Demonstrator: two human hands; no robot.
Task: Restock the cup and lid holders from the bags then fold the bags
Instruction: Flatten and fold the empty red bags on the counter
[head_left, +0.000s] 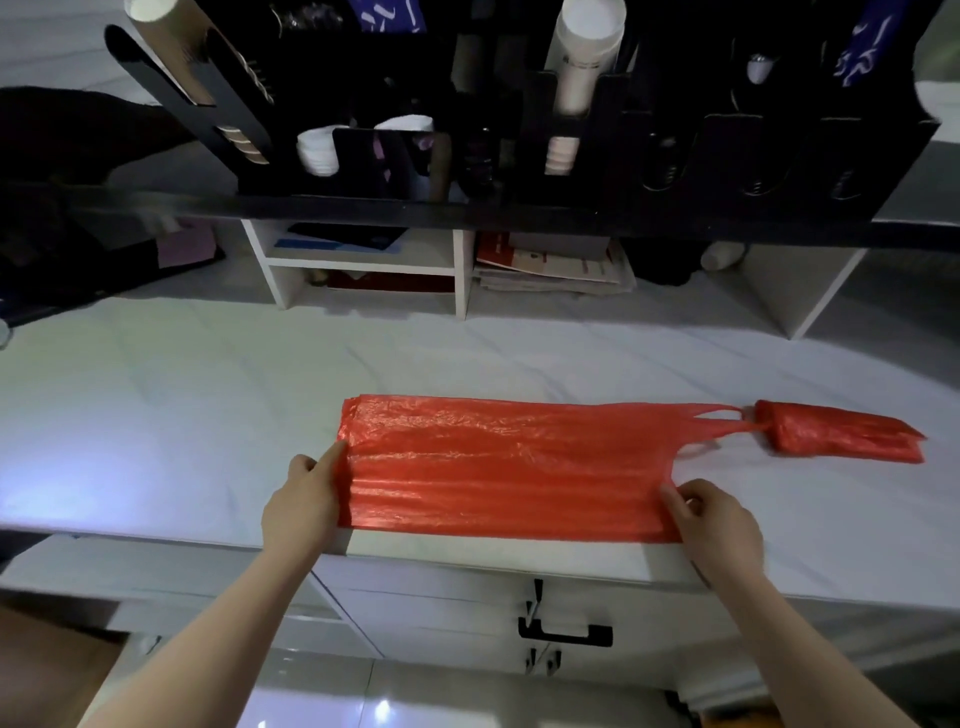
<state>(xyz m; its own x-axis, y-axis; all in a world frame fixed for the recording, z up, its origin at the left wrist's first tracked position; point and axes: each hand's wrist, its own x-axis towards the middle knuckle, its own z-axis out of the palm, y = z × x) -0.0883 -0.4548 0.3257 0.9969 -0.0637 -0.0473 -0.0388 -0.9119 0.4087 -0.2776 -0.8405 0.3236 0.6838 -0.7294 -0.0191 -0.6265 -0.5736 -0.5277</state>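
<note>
- A red plastic bag (509, 467) is lying flat and stretched out lengthwise on the near part of the desk (156, 415), its near edge running close along the desk's front edge.
- The left hand (304, 501) is pinching the bag's left end, its fingers (330, 462) closing on the plastic at that edge.
- The right hand (719, 519) is gripping the bag's right near corner, just below the handle loops, with its fingers (675, 501) curling onto the plastic.
- A second red bag (836, 434), already folded into a narrow bundle, is resting on the desk at the right, its end touching or just beside the flat bag's handles.
- A black holder rack (519, 208) is standing on a raised shelf behind the desk, with several upright slots.
- A tall stack of white cups (587, 57) is sitting in one slot right of the middle and sticking out well above it.
- A stack of brown cups (171, 52) is filling the slot at the far left.
- White lids (317, 150) are showing in a low compartment left of the middle.
- The slots at the right are looking dark, and I cannot tell what they are holding.
- A white shelf unit (460, 270) is standing under the rack; its upper left compartment is holding flat dark and blue things, and a pile of papers (556, 270) is lying to its right.
</note>
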